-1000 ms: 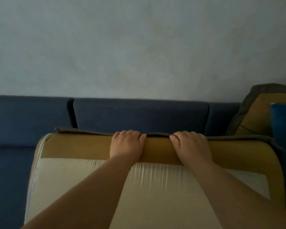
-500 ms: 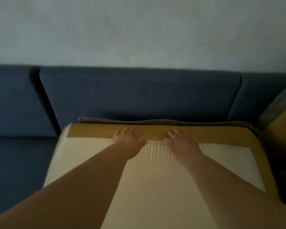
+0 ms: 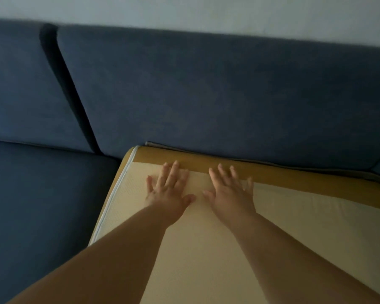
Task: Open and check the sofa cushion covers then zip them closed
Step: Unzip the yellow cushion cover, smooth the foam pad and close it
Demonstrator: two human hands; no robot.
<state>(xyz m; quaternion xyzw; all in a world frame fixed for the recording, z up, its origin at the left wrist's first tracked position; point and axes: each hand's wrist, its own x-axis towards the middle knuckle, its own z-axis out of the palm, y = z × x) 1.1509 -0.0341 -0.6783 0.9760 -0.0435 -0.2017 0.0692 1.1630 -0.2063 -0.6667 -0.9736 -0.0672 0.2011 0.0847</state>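
Observation:
A large seat cushion [image 3: 305, 227] lies flat on the sofa, its cream textured face up, with a mustard-yellow band along its far edge and a white piped seam down its left side. A grey fabric edge [image 3: 206, 151] shows behind the mustard band, against the sofa back. My left hand [image 3: 169, 191] rests flat on the cream face, fingers straight and spread, fingertips reaching the mustard band. My right hand [image 3: 230, 191] lies flat beside it in the same way. No zip is visible.
The dark blue sofa back [image 3: 206, 91] runs across the view, with a dark gap [image 3: 66, 84] between two back cushions at left. A blue seat cushion [image 3: 42, 205] lies left of the cream one. A pale wall [image 3: 206, 12] is above.
The cushion has gone from tilted up to lying flat on the sofa. Both hands let go of its far edge and now lie flat, fingers spread, on its top face.

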